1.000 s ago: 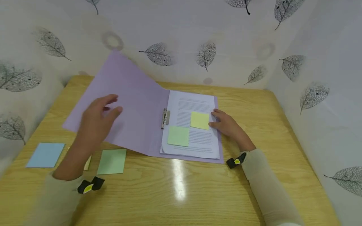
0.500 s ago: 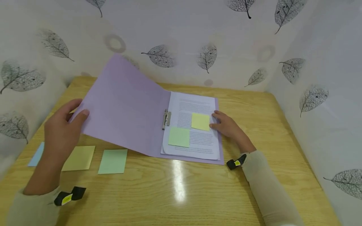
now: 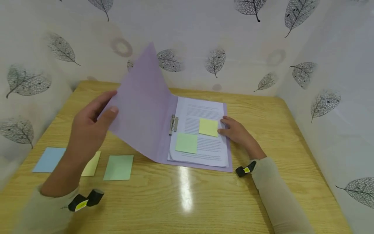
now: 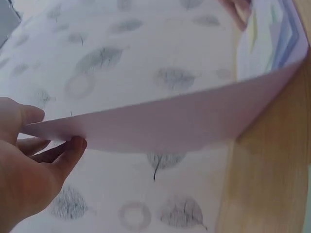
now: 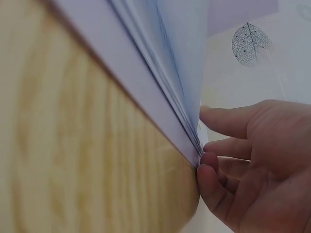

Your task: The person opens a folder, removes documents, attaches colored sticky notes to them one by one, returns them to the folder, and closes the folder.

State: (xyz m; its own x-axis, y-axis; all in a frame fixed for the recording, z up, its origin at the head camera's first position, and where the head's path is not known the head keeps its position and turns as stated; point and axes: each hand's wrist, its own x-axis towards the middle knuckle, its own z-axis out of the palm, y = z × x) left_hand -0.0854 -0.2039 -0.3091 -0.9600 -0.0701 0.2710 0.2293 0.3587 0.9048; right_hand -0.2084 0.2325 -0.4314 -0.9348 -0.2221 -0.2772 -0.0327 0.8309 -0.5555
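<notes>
A purple clip folder [image 3: 143, 107] lies spread on the wooden table, its left cover raised and tilted upward. My left hand [image 3: 90, 126] pinches that cover's outer edge between thumb and fingers, as the left wrist view also shows. On the folder's right side printed sheets [image 3: 203, 109] lie next to a metal clip [image 3: 173, 124]. A yellow sticky note [image 3: 208, 127] and a green sticky note [image 3: 186, 143] are on the top sheet. My right hand [image 3: 236, 131] rests at the right edge of the sheets and folder, its fingertips touching there.
Along the table's left front lie a blue note [image 3: 48, 159], a yellow note [image 3: 92, 164] partly behind my left forearm, and a green note [image 3: 118, 167]. A wall with leaf prints [image 3: 215, 61] stands directly behind the table [image 3: 222, 201].
My left hand first moved left to the cover's outer edge and took hold of it. Since then it has swung the cover up and rightward. My right hand has stayed in place.
</notes>
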